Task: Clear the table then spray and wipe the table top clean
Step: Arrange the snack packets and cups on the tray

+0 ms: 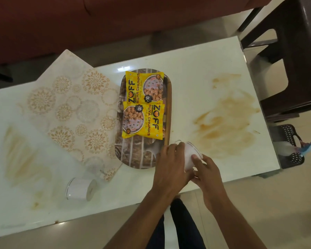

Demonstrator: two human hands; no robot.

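White cup held by both hands (tilted sideways).

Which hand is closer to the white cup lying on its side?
The left hand. It is nearer the tipped cup, which lies off to its left on the table. The right hand is farther over. Both hands hold another white cup.
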